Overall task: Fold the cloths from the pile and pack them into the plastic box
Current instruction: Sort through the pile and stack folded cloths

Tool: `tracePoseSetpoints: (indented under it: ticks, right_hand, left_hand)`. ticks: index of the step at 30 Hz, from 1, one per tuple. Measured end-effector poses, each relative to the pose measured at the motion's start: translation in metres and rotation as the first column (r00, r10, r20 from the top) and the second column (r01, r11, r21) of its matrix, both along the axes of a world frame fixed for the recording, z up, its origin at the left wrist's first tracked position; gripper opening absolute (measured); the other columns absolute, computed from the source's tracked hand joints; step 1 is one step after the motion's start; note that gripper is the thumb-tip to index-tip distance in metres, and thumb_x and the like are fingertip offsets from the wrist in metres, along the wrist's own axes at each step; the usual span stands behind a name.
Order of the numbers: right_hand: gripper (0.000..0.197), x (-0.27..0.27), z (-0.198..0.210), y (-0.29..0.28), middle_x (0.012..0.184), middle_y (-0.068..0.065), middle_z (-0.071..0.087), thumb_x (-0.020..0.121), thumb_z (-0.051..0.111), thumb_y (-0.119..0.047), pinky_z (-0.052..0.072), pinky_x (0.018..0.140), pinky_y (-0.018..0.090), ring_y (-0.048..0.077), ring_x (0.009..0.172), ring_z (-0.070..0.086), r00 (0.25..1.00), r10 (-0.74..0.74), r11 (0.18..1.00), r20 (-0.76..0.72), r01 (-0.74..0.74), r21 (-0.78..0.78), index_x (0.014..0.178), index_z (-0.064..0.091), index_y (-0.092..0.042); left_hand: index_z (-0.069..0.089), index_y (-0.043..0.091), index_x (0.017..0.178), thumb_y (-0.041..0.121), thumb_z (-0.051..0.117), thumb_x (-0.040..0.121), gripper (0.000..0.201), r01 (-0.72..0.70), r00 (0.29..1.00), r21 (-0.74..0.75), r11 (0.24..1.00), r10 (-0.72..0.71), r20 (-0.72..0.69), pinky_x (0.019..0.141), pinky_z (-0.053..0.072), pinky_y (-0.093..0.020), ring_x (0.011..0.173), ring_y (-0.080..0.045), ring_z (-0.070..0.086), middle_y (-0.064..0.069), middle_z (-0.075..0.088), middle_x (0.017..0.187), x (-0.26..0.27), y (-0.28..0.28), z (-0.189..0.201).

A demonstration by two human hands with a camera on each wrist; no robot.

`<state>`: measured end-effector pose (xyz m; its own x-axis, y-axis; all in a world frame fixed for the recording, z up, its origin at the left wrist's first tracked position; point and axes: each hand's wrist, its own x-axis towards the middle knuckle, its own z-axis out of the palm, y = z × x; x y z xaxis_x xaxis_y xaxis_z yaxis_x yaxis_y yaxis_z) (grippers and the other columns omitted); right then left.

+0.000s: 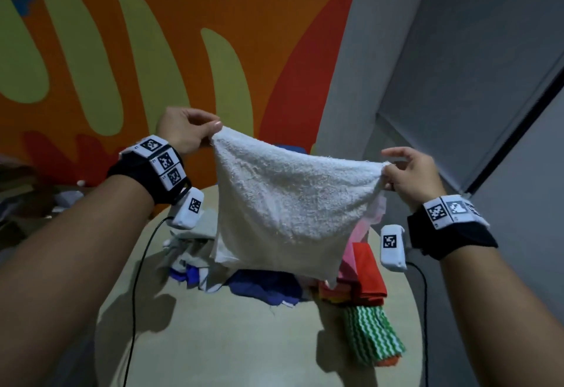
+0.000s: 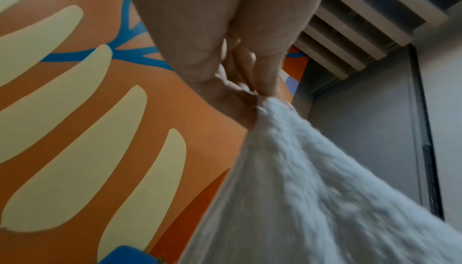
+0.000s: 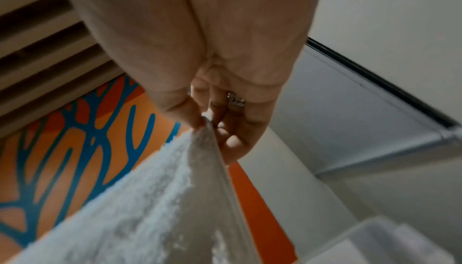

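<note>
Fingers pinching both top corners: left hand (image 1: 183, 132) and right hand (image 1: 407, 173) each hold a corner of the white towel (image 1: 287, 203), which hangs below our fingertips over the cloth pile (image 1: 274, 283) on the table (image 1: 232, 350). Top edge runs left-right, left corner higher. We judge neither hand nearer; next fold needs corners level.

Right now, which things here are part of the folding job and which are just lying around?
Part of the job:
- white towel, held up by a top corner in the left hand and in the right hand
- pile of cloths on the table
- folded green striped cloth

Just lying about:
- clutter at the far left, too dim to identify
</note>
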<state>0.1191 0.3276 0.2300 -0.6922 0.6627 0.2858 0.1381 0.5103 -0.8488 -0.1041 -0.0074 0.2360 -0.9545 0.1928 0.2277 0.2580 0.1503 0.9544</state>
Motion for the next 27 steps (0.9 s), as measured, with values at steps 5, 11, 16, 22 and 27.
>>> tracePoseSetpoints:
  ticks: [5,11,16,22,27]
  right_hand:
    - [0.031,0.006,0.002,0.014,0.11,0.013,0.07,0.094,0.053,-0.006,0.047,0.102,0.039,0.031,0.109,0.062,0.961,-0.212,0.924,0.177,0.137,0.358,0.121,0.063,-0.016]
    - [0.018,0.004,0.001,0.019,0.109,0.01,0.069,0.098,0.052,-0.013,0.051,0.093,0.033,0.028,0.097,0.066,0.962,-0.244,0.926,0.124,0.193,0.325,0.106,0.065,-0.021]
    - [0.021,0.007,0.005,0.011,0.091,0.005,0.068,0.098,0.058,-0.012,0.06,0.075,0.044,0.026,0.082,0.068,0.984,-0.103,0.987,-0.144,0.083,-0.134,0.083,0.068,-0.024]
    - [0.013,0.009,0.018,-0.007,0.097,0.01,0.072,0.097,0.06,-0.01,0.059,0.077,0.031,0.021,0.087,0.068,0.948,-0.014,0.968,-0.319,-0.067,-0.24,0.097,0.072,-0.016]
    - [0.021,0.007,0.032,-0.009,0.101,0.008,0.071,0.096,0.06,-0.007,0.056,0.081,0.032,0.017,0.089,0.066,0.941,0.041,0.976,-0.337,-0.11,-0.187,0.114,0.069,-0.01]
  left_hand:
    - [0.071,0.007,0.116,0.001,0.077,0.079,0.037,0.276,0.959,-0.269,0.923,-0.284,0.011,0.088,0.058,-0.031,0.102,-0.02,0.069,-0.008,0.073,0.108,0.008,-0.002,0.009]
    - [0.074,0.008,0.103,0.007,0.069,0.09,0.015,0.184,0.973,-0.276,0.943,-0.214,-0.083,0.062,0.06,-0.02,0.084,-0.016,0.069,-0.006,0.074,0.096,0.013,0.005,0.01]
    - [0.076,0.008,0.1,0.005,0.073,0.085,0.016,0.132,0.991,0.004,0.991,-0.132,-0.01,0.078,0.062,-0.033,0.091,-0.023,0.073,-0.011,0.075,0.097,0.008,0.004,0.004]
    - [0.077,0.015,0.092,0.006,0.071,0.088,0.011,0.089,0.989,0.3,0.95,-0.119,0.083,0.077,0.058,-0.031,0.092,-0.023,0.071,-0.008,0.075,0.096,0.0,0.005,0.002]
    - [0.077,0.023,0.097,-0.003,0.063,0.091,0.03,0.081,0.995,0.272,0.959,-0.092,0.025,0.089,0.058,-0.038,0.104,-0.025,0.07,-0.004,0.076,0.105,-0.006,0.001,0.005]
